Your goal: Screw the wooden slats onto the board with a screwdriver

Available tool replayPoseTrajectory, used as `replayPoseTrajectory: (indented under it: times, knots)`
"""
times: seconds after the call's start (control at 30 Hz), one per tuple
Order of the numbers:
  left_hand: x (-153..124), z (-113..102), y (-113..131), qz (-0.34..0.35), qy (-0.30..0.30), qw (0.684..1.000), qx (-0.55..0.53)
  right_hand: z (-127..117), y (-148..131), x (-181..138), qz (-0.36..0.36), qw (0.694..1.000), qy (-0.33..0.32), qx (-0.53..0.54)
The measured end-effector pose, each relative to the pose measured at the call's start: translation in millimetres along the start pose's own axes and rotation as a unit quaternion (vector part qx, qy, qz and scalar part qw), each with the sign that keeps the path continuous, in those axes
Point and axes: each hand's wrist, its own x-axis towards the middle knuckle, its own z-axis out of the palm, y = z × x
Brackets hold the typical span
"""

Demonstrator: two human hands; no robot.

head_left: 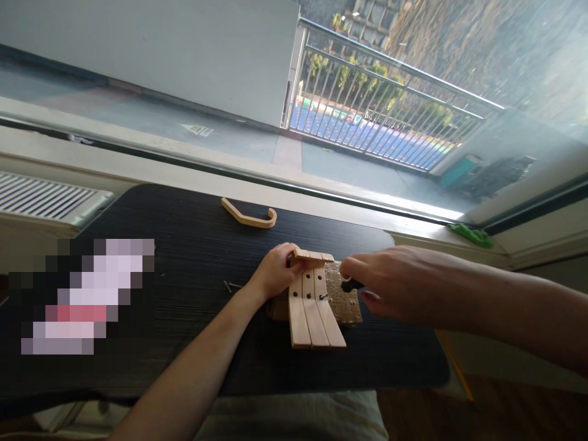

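Three pale wooden slats (309, 321) lie side by side, joined by a short crosspiece (315, 255) at their far end. Dark round holes run across them, and a dark screw (324, 297) stands in a hole of the right slat. My left hand (278, 269) is closed around the far left side of the slats. Just right of them, my right hand (381, 282) grips a black-handled tool (351, 285) that looks like a screwdriver, pointing left; most of it is hidden by my fingers. Underneath the slats is a brown corrugated-looking pad (344, 306).
A curved wooden hook-shaped piece (250, 219) lies toward the back of the black table (184, 233). Loose screws (228, 286) rest left of my left wrist. A blurred-out patch (92, 294) covers something at the left. Behind the table is a window sill with a green cloth (471, 234).
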Motion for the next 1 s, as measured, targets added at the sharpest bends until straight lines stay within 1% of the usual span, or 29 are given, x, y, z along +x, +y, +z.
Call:
replayPoseTrajectory:
  times: [0.1,0.17,0.33,0.47,0.6,0.67,0.77,0.83,0.93,1.0]
  knots:
    - [-2,2,3,0.008,0.001,1.0,0.003,2,1,-3,-0.01,1.0,0.013,-0.011]
    - [-3,4,5,0.013,-0.003,1.0,0.005,2,1,-5,-0.011,1.0,0.01,-0.003]
    - [-6,10,8,0.019,0.002,1.0,0.018,-4,-5,-5,0.025,0.998,-0.036,0.044]
    - [-8,13,7,0.031,0.001,0.999,0.025,-6,-4,-6,0.046,0.995,-0.074,0.041]
    - [-7,14,6,0.034,-0.001,0.999,0.022,1,2,-9,0.034,0.998,-0.04,0.028]
    - [-7,14,7,0.031,0.002,0.999,0.023,4,4,-9,0.027,0.999,-0.034,0.023]
    - [-7,15,8,0.029,-0.001,0.999,0.023,5,6,-6,0.003,1.0,-0.013,0.02]
    - [-7,16,10,0.028,-0.005,0.999,0.022,3,6,-4,-0.005,0.999,0.0,0.04]
    - [-7,13,11,0.025,-0.016,0.999,0.013,0,5,-3,0.001,0.997,-0.008,0.076]
    - [-6,6,12,0.024,-0.035,0.999,-0.011,1,5,-4,0.001,0.998,-0.013,0.068]
